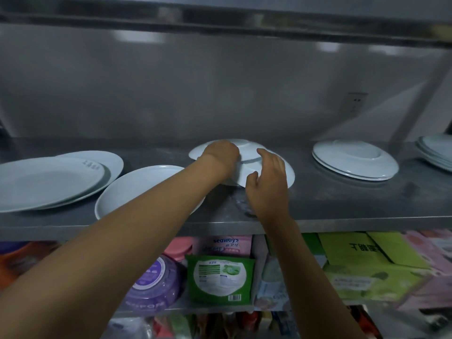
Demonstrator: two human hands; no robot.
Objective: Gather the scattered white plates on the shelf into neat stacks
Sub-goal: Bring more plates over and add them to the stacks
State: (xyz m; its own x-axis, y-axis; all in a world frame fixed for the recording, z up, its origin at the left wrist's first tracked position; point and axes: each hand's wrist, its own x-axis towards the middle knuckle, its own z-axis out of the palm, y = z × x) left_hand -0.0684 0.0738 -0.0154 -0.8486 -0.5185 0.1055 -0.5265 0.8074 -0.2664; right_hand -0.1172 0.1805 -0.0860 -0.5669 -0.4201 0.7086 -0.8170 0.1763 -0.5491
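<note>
From the head view, we have both hands on the pair of upturned plates in the middle of the shelf [342, 199], roughly midway between its back and its front edge. Our left hand [221, 155] lies over the far upturned plate [247, 146], fingers curled down over it, though we cannot tell whether they actually clamp its rim. Our right hand [267, 179] rests against the near upturned plate [288, 172], fingers spread apart, thumb low at the plate's near rim.

What could go wrong, as we judge it: these two plates overlap crookedly, so lifting one may drag the other and knock rim against rim, chipping the glaze. The steel looks smooth, and an upturned plate pushed carelessly could slide toward the front edge. Our left forearm also crosses above the single plate [137, 189] near the front edge; a dropped elbow could nudge it off.

Counting: two upturned plates under our hands; one single plate at the front; an overlapped pair [49, 182] toward the left end, two plates as far as we can tell; a stack of two upturned plates [354, 160] to the right; and a pile at the right end [435, 150], cut off by the frame, its number unclear.
</note>
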